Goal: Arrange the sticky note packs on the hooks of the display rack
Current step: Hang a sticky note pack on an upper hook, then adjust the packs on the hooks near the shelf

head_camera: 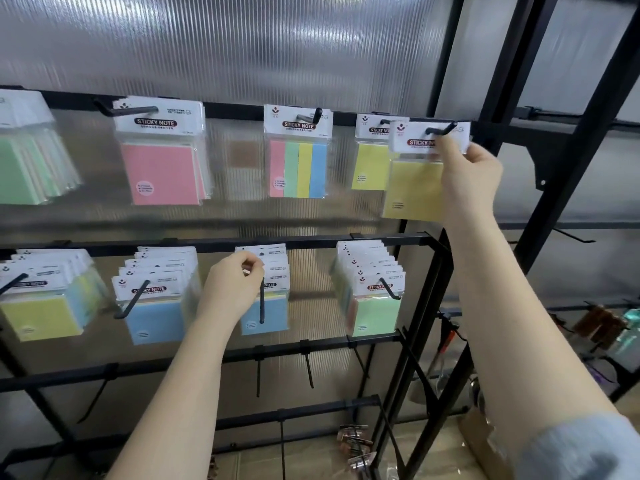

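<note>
Reading "STICKY NOTE" (yellow pack [415, 174])

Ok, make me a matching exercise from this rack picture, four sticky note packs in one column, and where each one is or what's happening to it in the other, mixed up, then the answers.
Column one:
1. pink pack
2. four-colour striped pack
3. orange-yellow pack
4. blue pack

Column two:
A. lower rail, at the left hand
B. top rail, far right hook, gripped by the right hand
C. top rail, hanging between the pink and yellow packs
D. top rail, just right of the green packs

Pairs: 1-D, 2-C, 3-B, 4-A
</note>
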Demonstrator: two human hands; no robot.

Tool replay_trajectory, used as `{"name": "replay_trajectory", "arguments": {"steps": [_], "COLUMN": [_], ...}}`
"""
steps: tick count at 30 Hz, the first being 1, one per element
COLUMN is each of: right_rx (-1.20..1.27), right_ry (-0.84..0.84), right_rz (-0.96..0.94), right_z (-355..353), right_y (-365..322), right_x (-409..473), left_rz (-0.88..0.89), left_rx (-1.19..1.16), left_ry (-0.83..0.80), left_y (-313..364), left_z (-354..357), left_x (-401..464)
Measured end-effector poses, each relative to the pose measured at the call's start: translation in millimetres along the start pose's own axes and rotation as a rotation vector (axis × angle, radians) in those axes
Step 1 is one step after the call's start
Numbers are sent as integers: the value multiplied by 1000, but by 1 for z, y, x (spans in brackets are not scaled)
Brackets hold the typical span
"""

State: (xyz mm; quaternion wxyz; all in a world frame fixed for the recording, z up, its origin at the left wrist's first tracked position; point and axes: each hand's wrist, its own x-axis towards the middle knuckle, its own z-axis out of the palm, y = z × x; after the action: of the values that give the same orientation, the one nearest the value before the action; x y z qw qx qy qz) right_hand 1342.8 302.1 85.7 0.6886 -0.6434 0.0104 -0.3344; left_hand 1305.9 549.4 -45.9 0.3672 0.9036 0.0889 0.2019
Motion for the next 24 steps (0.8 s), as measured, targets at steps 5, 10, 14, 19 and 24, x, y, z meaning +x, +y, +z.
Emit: {"name": "replay_trajectory", "arguments": {"steps": [5,10,14,19,24], "right_rx": [-73,-133,-177,-161,-183], "right_ry": [-62,-129,-139,-84,-20], "right_rz": [71,161,202,212,153], "right_z": [25,45,57,67,73], "right_y": [12,23,31,34,43], "right_x": [28,61,81,84,88], "left_rz": [25,57,61,43,23], "left_rx": [-74,-92,-94,-81,-69], "left_ry": [-2,17,24,35,59], "left_y": [11,19,19,18,13], "left_z": [4,8,6,1,-2], "left_x": [9,16,16,15,16]}}
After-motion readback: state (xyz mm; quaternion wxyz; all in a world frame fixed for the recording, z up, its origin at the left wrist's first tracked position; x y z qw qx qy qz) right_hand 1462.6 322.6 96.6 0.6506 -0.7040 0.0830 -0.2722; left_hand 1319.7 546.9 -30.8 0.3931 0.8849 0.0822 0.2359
